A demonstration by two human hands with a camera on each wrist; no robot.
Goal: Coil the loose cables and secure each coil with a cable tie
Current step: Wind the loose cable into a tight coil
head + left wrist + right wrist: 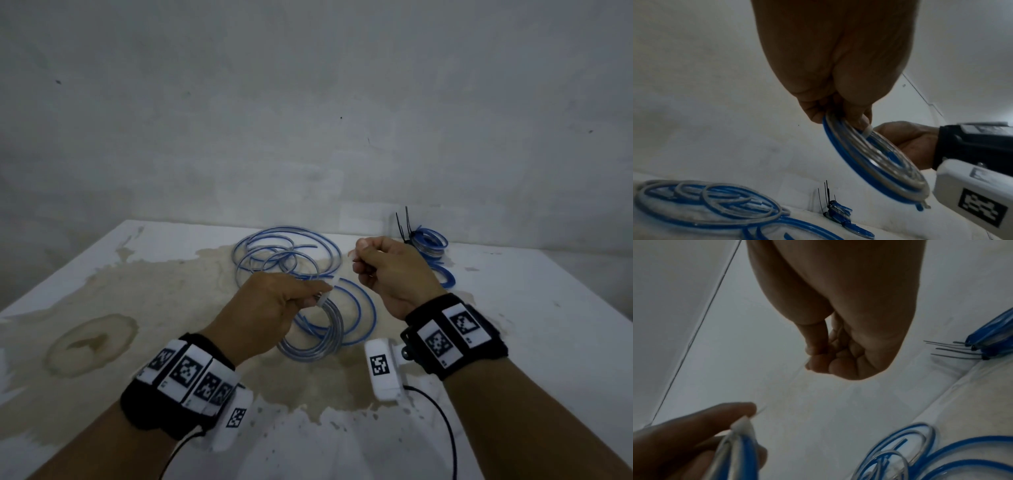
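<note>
One small coil of clear-and-blue tubing (pixel 313 337) hangs above the stained table (pixel 102 274), pinched at its top by the left hand (pixel 265 310) where a white cable tie (pixel 325 298) wraps it. The right hand (pixel 387 270) is clenched on the tie's thin tail. The tubing looks light, springy and slick, so the best hold is probably beside the tie head, with all turns pinched together.

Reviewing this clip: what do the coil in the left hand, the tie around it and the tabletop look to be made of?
Coil in the left hand: likely flexible plastic tubing, clear with a blue stripe, glossy; it holds smooth curves.
Tie: seems a whitish translucent plastic strap, probably nylon; the right hand pinches its tail.
Tabletop: white painted or laminated board, matte, with brown stains; which one I cannot tell.
</note>
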